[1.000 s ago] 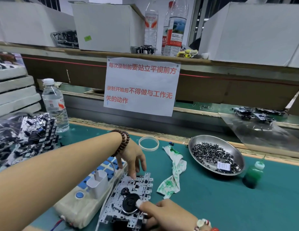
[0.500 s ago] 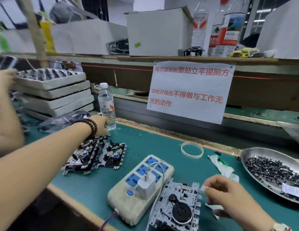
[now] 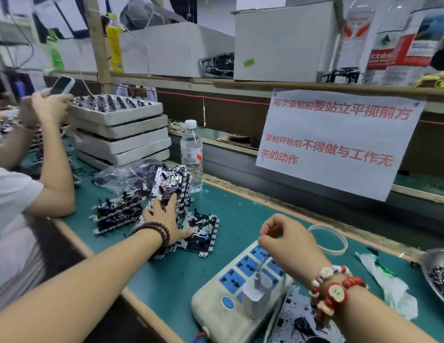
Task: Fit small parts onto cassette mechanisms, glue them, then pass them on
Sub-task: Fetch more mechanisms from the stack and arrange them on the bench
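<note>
On the green mat at the left lies a pile of cassette mechanisms [image 3: 203,233], white metal plates with black parts. My left hand [image 3: 166,219] reaches into the pile. Its straight fingers lie against a few cassette mechanisms tilted up on edge [image 3: 170,184], with the thumb spread out to the right. My right hand [image 3: 288,246] hovers above a power strip [image 3: 228,290], its fingers curled under and thumb against forefinger. Nothing shows between them. Another cassette mechanism [image 3: 300,323] lies flat at the bottom edge, partly under my right wrist.
A charger [image 3: 255,298] is plugged into the strip. A metal bowl [image 3: 436,261] of small black parts, a stained rag [image 3: 392,288] and a tape ring [image 3: 327,240] lie to the right. A water bottle [image 3: 191,154], stacked trays [image 3: 122,134] and another person's arm [image 3: 55,184] stand left.
My view has swung left. My left hand has come from the pile's far edge onto it, and a few mechanisms now stand tilted. My right hand has risen over the power strip.
</note>
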Tool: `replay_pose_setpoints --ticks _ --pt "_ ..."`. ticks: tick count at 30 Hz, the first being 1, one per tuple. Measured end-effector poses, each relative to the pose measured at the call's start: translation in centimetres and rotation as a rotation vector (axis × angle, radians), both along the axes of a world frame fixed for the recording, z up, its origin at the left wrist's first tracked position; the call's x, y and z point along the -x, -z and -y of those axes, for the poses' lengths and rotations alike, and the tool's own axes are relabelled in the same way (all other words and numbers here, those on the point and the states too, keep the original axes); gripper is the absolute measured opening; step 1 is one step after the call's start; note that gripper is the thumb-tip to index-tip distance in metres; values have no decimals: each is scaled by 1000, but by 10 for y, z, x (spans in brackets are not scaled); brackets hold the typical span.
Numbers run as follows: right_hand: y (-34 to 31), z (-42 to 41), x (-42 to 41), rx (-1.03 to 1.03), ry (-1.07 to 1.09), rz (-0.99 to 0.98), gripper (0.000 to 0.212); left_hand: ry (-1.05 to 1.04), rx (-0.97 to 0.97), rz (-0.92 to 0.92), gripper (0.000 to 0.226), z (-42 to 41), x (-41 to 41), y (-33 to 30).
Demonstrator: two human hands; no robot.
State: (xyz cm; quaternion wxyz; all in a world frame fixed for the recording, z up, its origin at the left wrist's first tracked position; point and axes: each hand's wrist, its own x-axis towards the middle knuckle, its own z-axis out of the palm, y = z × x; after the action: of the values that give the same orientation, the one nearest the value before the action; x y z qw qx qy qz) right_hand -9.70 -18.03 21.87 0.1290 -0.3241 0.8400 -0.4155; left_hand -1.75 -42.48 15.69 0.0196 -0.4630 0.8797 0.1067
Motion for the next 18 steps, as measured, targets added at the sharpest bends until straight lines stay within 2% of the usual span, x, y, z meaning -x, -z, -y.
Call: replay_pose_setpoints --ticks 8,13,18 --pt "-6 48 -4 -152 -128 -121 13 -36 -23 -186 118 16 -18 10" --pt "-3 76 -5 -222 -200 -166 17 -110 -67 -125 120 22 -21 12" --pt "5 109 12 -311 -206 -107 23 -91 -80 -21 116 26 -17 8"
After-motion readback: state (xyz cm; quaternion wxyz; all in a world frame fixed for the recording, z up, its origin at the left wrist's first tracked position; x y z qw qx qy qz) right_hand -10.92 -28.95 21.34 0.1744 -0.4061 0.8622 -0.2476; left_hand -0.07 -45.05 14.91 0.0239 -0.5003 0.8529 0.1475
